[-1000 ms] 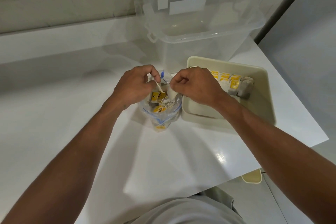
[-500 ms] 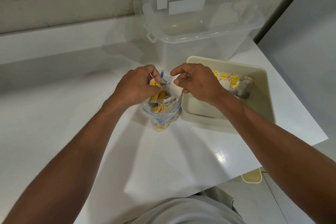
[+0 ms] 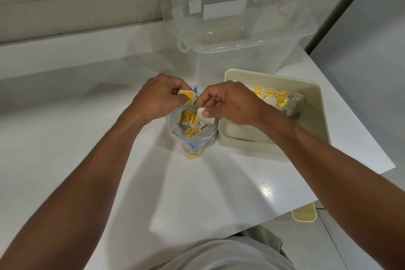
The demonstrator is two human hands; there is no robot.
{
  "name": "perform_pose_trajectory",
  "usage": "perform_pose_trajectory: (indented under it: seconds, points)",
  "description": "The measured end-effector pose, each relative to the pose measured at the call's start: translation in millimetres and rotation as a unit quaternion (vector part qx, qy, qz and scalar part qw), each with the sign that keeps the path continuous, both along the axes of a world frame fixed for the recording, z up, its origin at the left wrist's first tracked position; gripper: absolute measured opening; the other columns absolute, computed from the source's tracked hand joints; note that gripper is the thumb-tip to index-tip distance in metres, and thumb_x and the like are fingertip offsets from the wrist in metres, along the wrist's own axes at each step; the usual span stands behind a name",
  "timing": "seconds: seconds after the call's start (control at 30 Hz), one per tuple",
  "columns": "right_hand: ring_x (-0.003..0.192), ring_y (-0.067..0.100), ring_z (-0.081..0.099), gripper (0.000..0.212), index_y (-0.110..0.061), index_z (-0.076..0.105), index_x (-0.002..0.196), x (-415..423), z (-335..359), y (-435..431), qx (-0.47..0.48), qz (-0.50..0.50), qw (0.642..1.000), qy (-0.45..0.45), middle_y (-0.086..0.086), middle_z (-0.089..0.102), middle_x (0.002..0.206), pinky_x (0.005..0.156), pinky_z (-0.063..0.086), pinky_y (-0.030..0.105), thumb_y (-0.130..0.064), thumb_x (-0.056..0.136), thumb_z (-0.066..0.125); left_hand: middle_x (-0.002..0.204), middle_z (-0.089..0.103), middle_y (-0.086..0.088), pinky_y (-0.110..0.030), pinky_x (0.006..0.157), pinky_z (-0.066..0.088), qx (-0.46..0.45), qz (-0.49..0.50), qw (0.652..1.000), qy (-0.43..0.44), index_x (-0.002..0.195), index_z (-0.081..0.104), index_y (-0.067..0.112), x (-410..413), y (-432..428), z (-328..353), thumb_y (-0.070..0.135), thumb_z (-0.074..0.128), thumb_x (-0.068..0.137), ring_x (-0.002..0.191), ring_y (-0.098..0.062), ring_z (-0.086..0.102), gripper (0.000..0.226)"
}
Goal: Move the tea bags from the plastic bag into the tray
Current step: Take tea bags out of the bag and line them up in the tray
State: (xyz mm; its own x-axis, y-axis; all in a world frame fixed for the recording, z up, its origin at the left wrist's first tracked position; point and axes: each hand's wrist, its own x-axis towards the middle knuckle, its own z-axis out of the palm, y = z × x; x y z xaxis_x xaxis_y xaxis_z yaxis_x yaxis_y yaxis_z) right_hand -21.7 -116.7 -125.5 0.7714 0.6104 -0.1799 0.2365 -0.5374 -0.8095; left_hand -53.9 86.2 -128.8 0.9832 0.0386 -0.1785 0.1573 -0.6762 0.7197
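A clear plastic bag with a blue zip stands open on the white counter, holding several tea bags with yellow tags. My left hand pinches a yellow tag just above the bag's mouth. My right hand grips a white tea bag at the bag's right rim. The cream tray sits right of the bag, with a row of tea bags along its far side.
A large clear storage box stands behind the bag and tray. The counter ends at a right edge near the tray. A cream object lies on the floor below that edge.
My left hand has lifted a yellow tag above the bag's mouth. My right hand has shifted slightly toward the bag, still holding the white tea bag.
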Motion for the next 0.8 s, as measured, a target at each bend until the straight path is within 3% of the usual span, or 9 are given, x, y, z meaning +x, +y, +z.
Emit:
perform_pose_trajectory:
  seconds: [0.13,0.23,0.33,0.43,0.6,0.8]
  points:
    - [0.072,-0.005,0.061,0.011,-0.023,0.075,0.086,-2,2,-1,-0.010,0.010,0.997,-0.079,-0.011,0.070,0.080,0.072,0.045,0.013,-0.015,0.080,0.077,0.070,0.065,0.017,-0.021,0.061,0.043,-0.030,-0.006,0.999,0.015,0.083,0.071,0.035,2,0,-3,0.018,0.066,0.088,0.061,0.001,0.058,0.018]
    - [0.071,0.002,0.055,0.011,-0.033,0.075,0.087,-1,5,-3,-0.029,0.021,0.992,-0.118,-0.004,0.060,0.080,0.069,0.041,0.016,-0.025,0.079,0.077,0.075,0.064,0.018,-0.022,0.062,0.042,-0.027,-0.012,1.000,0.009,0.085,0.072,0.036,4,0,-4,0.021,0.066,0.090,0.063,0.001,0.058,0.017]
    - [0.062,0.003,0.055,0.011,-0.031,0.075,0.085,-1,8,-4,-0.016,0.020,0.996,-0.088,-0.005,0.064,0.066,0.063,0.040,0.015,-0.022,0.080,0.075,0.077,0.065,0.018,-0.022,0.060,0.042,-0.020,-0.011,1.000,0.006,0.089,0.072,0.036,5,0,-3,0.021,0.063,0.092,0.062,0.004,0.058,0.018]
    - [0.068,-0.002,0.065,0.007,-0.026,0.076,0.083,-4,12,-4,-0.008,0.017,0.996,-0.090,-0.013,0.070,0.069,0.069,0.046,0.012,-0.021,0.079,0.078,0.081,0.071,0.014,-0.025,0.067,0.047,-0.029,-0.019,0.999,0.001,0.090,0.070,0.037,5,2,-4,0.020,0.063,0.092,0.070,0.000,0.062,0.019]
    - [0.067,0.005,0.068,0.013,-0.022,0.073,0.076,-5,9,0,-0.003,0.002,0.994,-0.108,-0.011,0.071,0.069,0.071,0.052,0.022,-0.028,0.074,0.084,0.085,0.072,0.006,-0.029,0.067,0.045,-0.068,0.000,0.998,0.006,0.097,0.066,0.032,7,4,-8,0.024,0.071,0.089,0.067,-0.005,0.060,0.012]
    - [0.063,0.003,0.058,0.028,-0.018,0.066,0.098,0,8,2,0.027,0.023,0.999,-0.028,-0.006,0.067,0.073,0.067,0.047,0.021,-0.011,0.076,0.081,0.082,0.073,0.004,-0.040,0.078,0.055,-0.068,-0.013,0.998,0.012,0.099,0.066,0.029,7,2,-10,0.020,0.064,0.093,0.081,-0.016,0.067,0.012]
